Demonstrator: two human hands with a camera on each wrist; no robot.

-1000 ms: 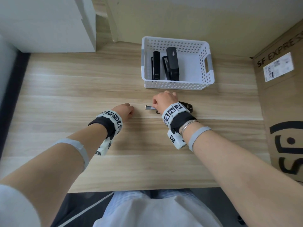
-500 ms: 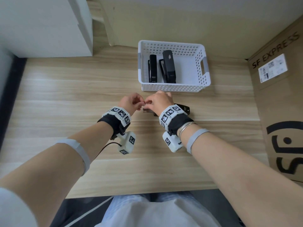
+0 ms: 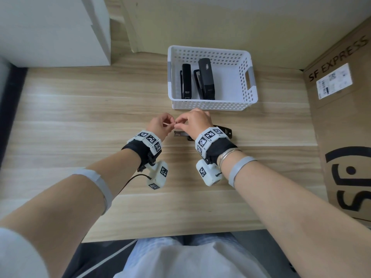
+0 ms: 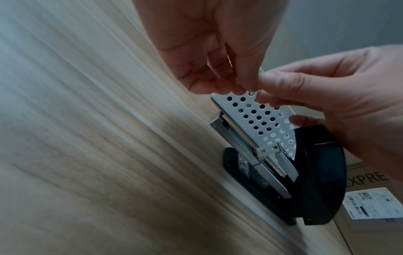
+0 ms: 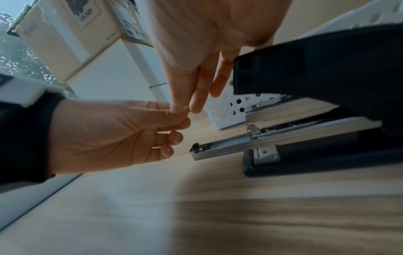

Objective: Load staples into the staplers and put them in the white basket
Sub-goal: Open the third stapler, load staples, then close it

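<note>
Our left hand (image 3: 159, 126) and right hand (image 3: 193, 122) meet fingertip to fingertip above the table (image 3: 80, 121), just near of the white basket (image 3: 212, 104). Both hands have curled fingers pinched on a thin staple strip (image 3: 170, 124) held between them; the strip is too small to make out in detail. The open stapler (image 3: 221, 131) lies on the table directly beneath and right of our right hand, neither hand touching it. Its long axis runs left to right; the metal magazine (image 5: 220, 146) projects toward the left, and the black cover (image 5: 322, 67) is raised above it. Two black staplers (image 3: 197, 81) lie in the basket's left half, long axes running near to far. The cardboard box (image 3: 345, 121) at right reads "SF EXPRESS" and carries a white shipping label (image 3: 333, 80), its print illegible.
</note>
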